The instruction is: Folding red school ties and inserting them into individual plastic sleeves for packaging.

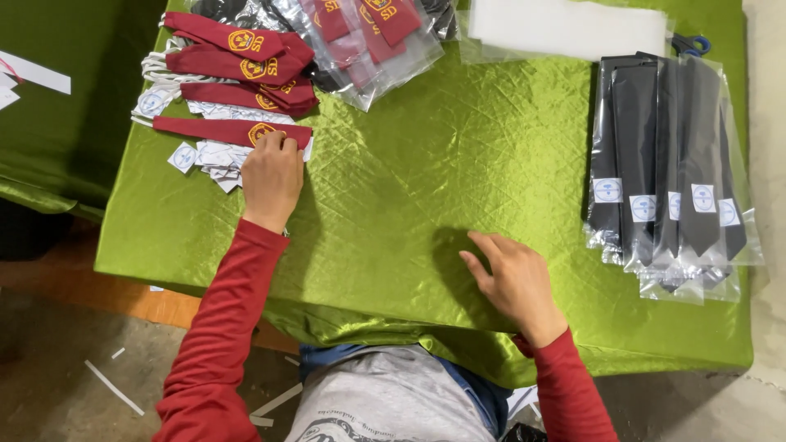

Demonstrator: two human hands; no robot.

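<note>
My left hand point(271, 176) reaches to the nearest maroon tie point(214, 129) with a yellow emblem, its fingertips on the tie's wide end; whether it grips the tie I cannot tell. More maroon ties point(237, 61) lie fanned behind it over small white tags point(211, 155) and white cords. My right hand point(513, 278) lies flat on the shiny green tablecloth point(426, 164) near the front edge, fingers apart and holding nothing. Both arms wear red sleeves.
Several dark ties in clear bags point(667, 164) lie stacked at the right. Bagged maroon ties point(368, 37) sit at the back middle, beside a white sheet stack point(565, 29) and blue scissors point(692, 42). A second green table point(49, 98) stands left. Paper scraps litter the floor.
</note>
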